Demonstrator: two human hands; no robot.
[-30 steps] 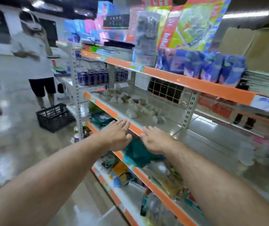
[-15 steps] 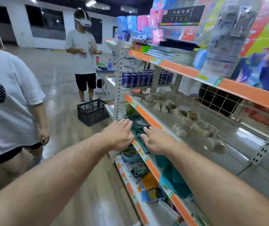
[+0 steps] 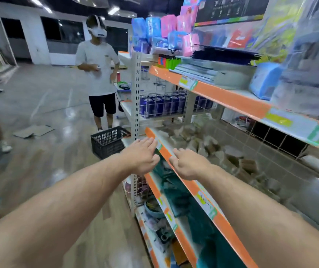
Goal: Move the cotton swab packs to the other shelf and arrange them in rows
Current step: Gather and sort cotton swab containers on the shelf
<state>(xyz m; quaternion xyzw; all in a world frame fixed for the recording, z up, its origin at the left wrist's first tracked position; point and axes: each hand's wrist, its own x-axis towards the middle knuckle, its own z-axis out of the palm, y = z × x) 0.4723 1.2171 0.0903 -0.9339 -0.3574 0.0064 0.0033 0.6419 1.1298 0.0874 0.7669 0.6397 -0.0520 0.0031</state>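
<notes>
As they reach palm-down, left hand (image 3: 141,159) and right hand (image 3: 190,167) hold nothing, fingers (image 3: 148,145) straight.

The middle shelf (image 3: 307,200) is carrying blurred swab packs (image 3: 208,145), which are lying scattered from its left end toward the middle, behind its orange front edge. The top shelf (image 3: 232,97) is holding flat booklets (image 3: 195,71) near its left end and a blue pack (image 3: 265,80) further right. A basket (image 3: 109,141) and cardboard (image 3: 33,130) are sitting on the floor (image 3: 48,105).
</notes>
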